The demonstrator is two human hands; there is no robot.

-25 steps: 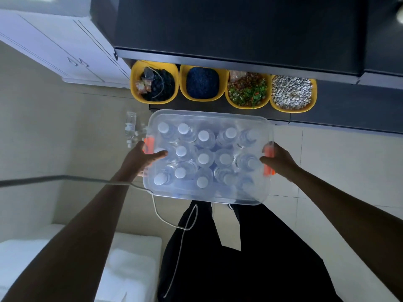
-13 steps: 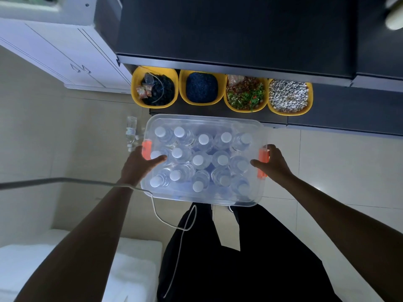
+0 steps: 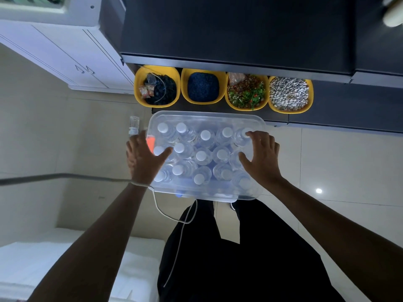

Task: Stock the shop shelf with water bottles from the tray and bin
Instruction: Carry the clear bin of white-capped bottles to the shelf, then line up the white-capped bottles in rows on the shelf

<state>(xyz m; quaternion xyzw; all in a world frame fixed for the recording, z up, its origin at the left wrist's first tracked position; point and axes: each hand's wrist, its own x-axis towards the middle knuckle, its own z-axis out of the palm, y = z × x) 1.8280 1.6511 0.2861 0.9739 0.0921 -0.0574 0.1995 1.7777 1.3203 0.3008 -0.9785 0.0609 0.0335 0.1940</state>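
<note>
By my read stocking has barely begun: I see no bottles on the dark grey shelf unit. The clear plastic bin sits on the pale tiled floor just before it, packed with white-capped water bottles. White cabinet at left, four yellow tubs of loose goods on the low shelf, one lone clear bottle just beside the bin. Left hand and right hand are spread over the bin's top, neither grip closed on anything; I can't tell if a lid is on.
</note>
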